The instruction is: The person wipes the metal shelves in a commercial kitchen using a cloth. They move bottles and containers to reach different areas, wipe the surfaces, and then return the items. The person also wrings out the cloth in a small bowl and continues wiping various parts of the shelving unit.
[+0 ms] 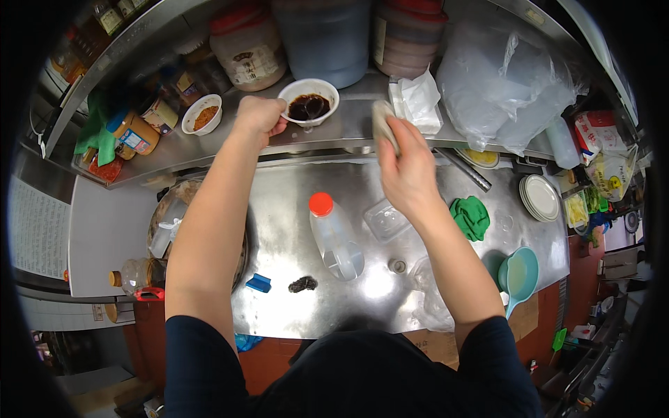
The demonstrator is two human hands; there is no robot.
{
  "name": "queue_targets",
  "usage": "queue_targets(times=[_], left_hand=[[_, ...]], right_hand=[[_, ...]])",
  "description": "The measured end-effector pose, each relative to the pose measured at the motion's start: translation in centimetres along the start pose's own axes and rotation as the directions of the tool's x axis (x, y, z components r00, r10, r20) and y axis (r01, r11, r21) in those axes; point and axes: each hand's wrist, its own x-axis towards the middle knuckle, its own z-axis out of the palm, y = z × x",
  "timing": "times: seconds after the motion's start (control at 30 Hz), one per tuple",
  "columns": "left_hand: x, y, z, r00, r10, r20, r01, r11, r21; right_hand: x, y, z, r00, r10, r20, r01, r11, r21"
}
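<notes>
On the metal shelf, my left hand [262, 117] grips the left rim of a white bowl [333, 93] with dark brown sauce in it. A spoon-like clear thing seems to lie in the sauce, though its shape is hard to tell. My right hand [407, 160] holds a pale, folded cloth [384, 128], blurred, just left of a stack of white paper napkins [418, 107]. Left of my left hand stands another white bowl [203, 116] with reddish-brown seasoning. Below my hands, a clear plastic bottle with a red cap [334, 230] rests on the steel table [282, 209].
Big red-lidded jars [248, 49], a large blue-grey plastic container [324, 42] and bulky plastic bags [502, 83] line the shelf. On the table are a clear tray [385, 219], a green cloth [470, 218], stacked plates [541, 197], a steel scrubber [302, 284] and a turquoise ladle [519, 274].
</notes>
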Motion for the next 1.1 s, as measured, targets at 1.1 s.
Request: queue_targets(times=[1.1], left_hand=[[-27.0, -23.2, -20.5, 0.936, -0.109, -0.335, 0.034, 0.975, -0.220]], right_hand=[[5.5, -1.0, 8.8, 0.686, -0.413, 0.599, 0.541, 0.840, -0.039]])
